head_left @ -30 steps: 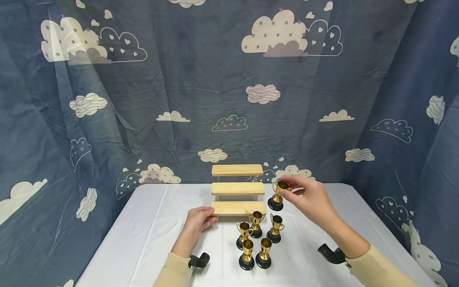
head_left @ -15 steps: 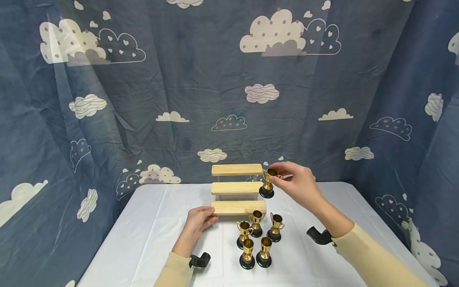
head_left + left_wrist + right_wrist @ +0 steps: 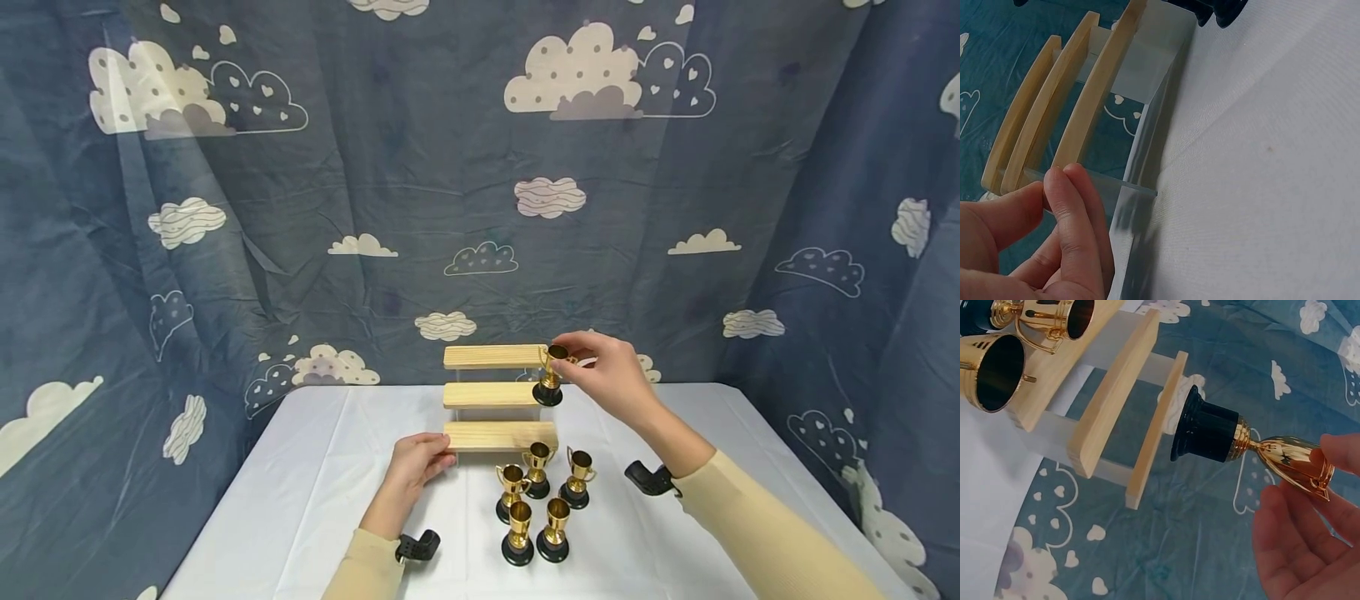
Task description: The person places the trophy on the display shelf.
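Observation:
My right hand pinches a small gold trophy cup by its bowl. The cup is upright at the right end of a three-step wooden display stand, its black base in front of the middle step in the head view. In the right wrist view the trophy's black base is apart from the steps. My left hand pinches the left end of the lowest step between thumb and fingers.
Several more gold trophies with black bases stand on the white-covered table, in front of the stand's right half. A blue cloud-print cloth hangs behind and at the sides.
My right hand has carried the trophy left and up, from beside the stand to its right end near the upper steps. My left hand stays on the lowest step.

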A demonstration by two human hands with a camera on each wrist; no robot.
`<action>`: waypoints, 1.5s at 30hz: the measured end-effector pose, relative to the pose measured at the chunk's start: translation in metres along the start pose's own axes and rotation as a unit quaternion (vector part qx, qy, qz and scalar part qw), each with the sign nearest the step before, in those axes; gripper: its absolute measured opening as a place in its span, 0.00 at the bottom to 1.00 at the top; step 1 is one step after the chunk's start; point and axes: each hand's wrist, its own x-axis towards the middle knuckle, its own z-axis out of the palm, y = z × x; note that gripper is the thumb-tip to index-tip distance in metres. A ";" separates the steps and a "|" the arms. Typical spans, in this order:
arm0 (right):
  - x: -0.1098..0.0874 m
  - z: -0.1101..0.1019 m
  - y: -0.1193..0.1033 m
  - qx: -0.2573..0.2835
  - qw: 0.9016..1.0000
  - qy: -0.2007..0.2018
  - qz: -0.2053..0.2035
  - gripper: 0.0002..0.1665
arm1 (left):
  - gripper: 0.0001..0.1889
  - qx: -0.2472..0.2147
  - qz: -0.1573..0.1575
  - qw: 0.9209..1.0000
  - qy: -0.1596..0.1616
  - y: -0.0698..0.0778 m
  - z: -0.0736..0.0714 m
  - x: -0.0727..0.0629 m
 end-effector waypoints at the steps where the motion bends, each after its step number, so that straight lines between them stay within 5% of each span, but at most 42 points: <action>1: 0.001 0.001 0.000 -0.002 1.000 0.001 -0.002 0.20 | 0.14 0.000 0.001 1.000 0.000 0.000 0.000 0.000; 45: 0.067 0.027 -0.038 0.003 1.000 0.002 -0.027 0.19 | 0.15 -0.003 0.001 1.000 -0.012 0.003 -0.001 -0.002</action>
